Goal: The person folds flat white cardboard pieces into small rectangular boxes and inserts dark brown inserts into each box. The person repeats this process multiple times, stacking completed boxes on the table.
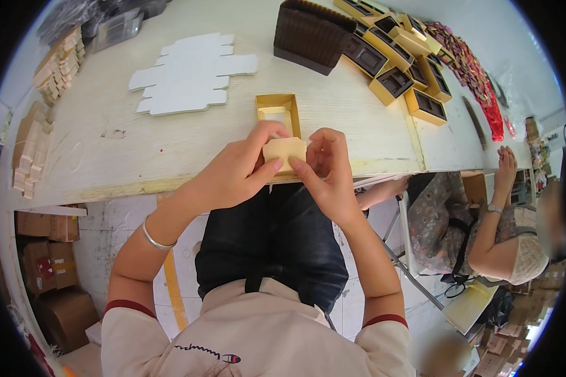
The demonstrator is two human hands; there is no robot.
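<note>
Close to the table's front edge, I hold a small tan cardboard piece [284, 155] between both hands. My left hand [248, 160] pinches its left side, thumb on the near face. My right hand [328, 168] grips the right side with its thumb, the other fingers curled behind. Just beyond the piece lies an open gold box [295, 107] with a whitish inside; the hands and the cardboard cover its near end. Farther left is a pile of flat white box blanks [185, 74] with tabs along their sides.
Nested dark brown plastic trays [311, 38] stand at the back. Gold boxes with dark inserts [393, 53] are heaped at back right, beside a red and purple pile [468, 60]. Folded tan cardboard pieces [34, 147] line the left edge. Another person [484, 232] sits at right.
</note>
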